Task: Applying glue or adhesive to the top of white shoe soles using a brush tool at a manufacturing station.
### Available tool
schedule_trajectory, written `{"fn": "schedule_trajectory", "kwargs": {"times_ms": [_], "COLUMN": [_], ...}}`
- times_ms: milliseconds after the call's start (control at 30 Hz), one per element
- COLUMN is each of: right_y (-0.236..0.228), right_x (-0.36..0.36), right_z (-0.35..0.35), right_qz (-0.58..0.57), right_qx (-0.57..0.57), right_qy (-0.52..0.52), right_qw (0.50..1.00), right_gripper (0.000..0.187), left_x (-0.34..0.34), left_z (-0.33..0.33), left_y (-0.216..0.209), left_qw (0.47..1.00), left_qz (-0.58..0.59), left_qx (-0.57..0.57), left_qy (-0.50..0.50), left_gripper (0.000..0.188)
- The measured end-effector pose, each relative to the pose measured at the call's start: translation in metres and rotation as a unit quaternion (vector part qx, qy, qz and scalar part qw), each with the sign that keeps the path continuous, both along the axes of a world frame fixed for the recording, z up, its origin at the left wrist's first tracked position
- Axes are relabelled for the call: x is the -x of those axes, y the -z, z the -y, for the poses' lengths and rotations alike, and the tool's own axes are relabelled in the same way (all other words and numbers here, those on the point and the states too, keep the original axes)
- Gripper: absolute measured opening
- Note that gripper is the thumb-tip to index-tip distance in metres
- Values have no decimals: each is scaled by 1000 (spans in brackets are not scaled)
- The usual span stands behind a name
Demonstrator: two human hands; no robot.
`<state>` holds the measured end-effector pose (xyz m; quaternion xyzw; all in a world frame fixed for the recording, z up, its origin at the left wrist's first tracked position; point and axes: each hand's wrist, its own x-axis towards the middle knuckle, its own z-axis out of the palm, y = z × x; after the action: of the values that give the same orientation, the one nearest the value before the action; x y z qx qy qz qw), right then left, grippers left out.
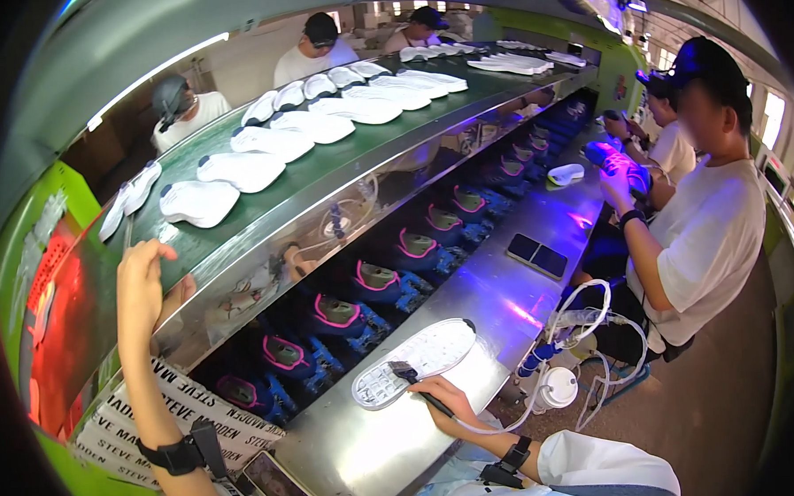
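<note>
Along the silver metal bench (357,458), here's the white, tread-patterned sole (432,346): likely light, flexible, slippery if coated, best gripped by its side edges. The right hand (450,405) closes around one slim, dark-bristled brush (404,370); the left hand (143,275), half-curled beyond the bench, holds—can't tell. Bench soles: two, one farther along (566,175).

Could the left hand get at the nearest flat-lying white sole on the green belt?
Probably yes: the left hand is raised beside the green belt, close to that white sole, with nothing visible blocking the way.
</note>
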<state>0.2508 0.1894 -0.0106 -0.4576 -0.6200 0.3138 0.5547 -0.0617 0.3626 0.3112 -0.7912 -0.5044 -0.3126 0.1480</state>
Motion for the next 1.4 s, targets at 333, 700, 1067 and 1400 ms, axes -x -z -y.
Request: {"fn": "schedule_trajectory", "kwargs": {"times_ms": [333, 700, 1067, 1400], "right_y": [-4, -1, 0, 7], "right_x": [-3, -14, -18, -27], "right_z": [-4, -7, -14, -16], "right_qz": [5, 7, 3, 11], "right_qx": [-4, -19, -24, -31], "right_qy": [2, 19, 16, 27], "right_qw": [1000, 1000, 1000, 999], "right_gripper": [37, 36, 37, 37], "left_x": [-7, -19, -38, -39], "left_z": [6, 0, 6, -7], "left_y": [-9, 0, -10, 2], "left_qw": [996, 998, 978, 998], "left_qz": [14, -3, 48, -9], "left_qx": [29, 2, 102, -40], "left_qy": [-79, -66, -176, -51], "left_gripper": [10, 11, 10, 21]}}
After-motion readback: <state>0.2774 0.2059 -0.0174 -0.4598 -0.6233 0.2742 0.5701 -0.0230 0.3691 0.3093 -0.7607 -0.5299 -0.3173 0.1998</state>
